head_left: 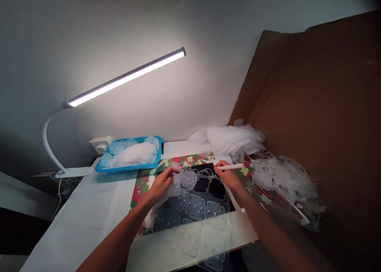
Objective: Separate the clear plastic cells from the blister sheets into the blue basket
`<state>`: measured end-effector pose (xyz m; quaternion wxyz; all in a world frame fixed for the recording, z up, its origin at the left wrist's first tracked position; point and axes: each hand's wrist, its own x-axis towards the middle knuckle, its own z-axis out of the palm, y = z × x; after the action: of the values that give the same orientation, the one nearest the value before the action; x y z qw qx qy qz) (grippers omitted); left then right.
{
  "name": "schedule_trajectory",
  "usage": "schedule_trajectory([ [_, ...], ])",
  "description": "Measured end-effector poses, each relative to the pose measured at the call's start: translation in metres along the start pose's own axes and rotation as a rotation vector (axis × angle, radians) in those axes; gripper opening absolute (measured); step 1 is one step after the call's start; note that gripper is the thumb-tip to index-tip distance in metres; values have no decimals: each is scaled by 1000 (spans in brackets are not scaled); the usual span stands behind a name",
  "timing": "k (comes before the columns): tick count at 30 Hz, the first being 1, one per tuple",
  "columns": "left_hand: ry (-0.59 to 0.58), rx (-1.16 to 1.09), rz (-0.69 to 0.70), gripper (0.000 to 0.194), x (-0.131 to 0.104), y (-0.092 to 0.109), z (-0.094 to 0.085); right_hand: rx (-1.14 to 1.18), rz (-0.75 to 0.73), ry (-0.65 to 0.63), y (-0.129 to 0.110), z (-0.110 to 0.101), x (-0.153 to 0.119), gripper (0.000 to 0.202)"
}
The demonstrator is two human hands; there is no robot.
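A translucent sheet (195,206) with several rounded shapes lies over a black surface, its near part hanging past the front edge. Two openings in the sheet show plain black. My left hand (162,184) is closed at the sheet's left side, with a translucent piece (175,186) just under its fingers; whether it grips that piece is hard to tell. At the sheet's far right corner, my right hand (226,173) is closed around a slim white tool (235,166), which points to the right.
A blue basket (108,169) of translucent pieces stands at the back left beside a lamp (74,171). White sheets (235,139) are piled at the back, tangled translucent scraps (285,181) at the right. Cardboard (312,101) rises on the right.
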<state>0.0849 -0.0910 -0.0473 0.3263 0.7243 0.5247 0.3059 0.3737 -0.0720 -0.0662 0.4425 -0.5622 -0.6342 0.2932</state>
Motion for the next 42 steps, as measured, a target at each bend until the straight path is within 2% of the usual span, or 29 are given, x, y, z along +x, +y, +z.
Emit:
schedule_trajectory([
  [1,-15,81,-30,34,-2,-2,-4,13,-42,-1,-6,6,-2,17],
  [3,-50,301,-24,32,-9,-4,-5,51,-101,-117,-20,24,-10,13],
  [6,-91,622,126,29,-25,-4,5,73,-187,-315,-35,55,-22,13],
  [8,-135,752,213,36,-35,-5,11,36,-242,-339,-37,70,-27,14],
  [11,-186,845,252,42,-43,-9,14,-10,-260,-335,-35,80,-29,15],
  [16,-204,864,265,44,-43,-13,13,-51,-264,-343,-34,83,-29,17],
  [22,-213,770,238,44,-42,-16,15,-143,-267,-329,-41,88,-31,14],
  [27,-232,670,214,45,-42,-19,15,-201,-295,-373,-41,88,-36,15],
  [34,-263,741,151,47,-42,-21,17,-339,-399,-301,-31,93,-39,17],
  [37,-263,762,154,49,-42,-21,18,-268,-344,-258,-27,90,-38,19],
  [40,-278,781,155,49,-42,-18,15,-159,-193,-200,-25,85,-36,17],
  [42,-286,755,146,48,-42,-14,13,-97,-91,-226,-27,80,-33,14],
])
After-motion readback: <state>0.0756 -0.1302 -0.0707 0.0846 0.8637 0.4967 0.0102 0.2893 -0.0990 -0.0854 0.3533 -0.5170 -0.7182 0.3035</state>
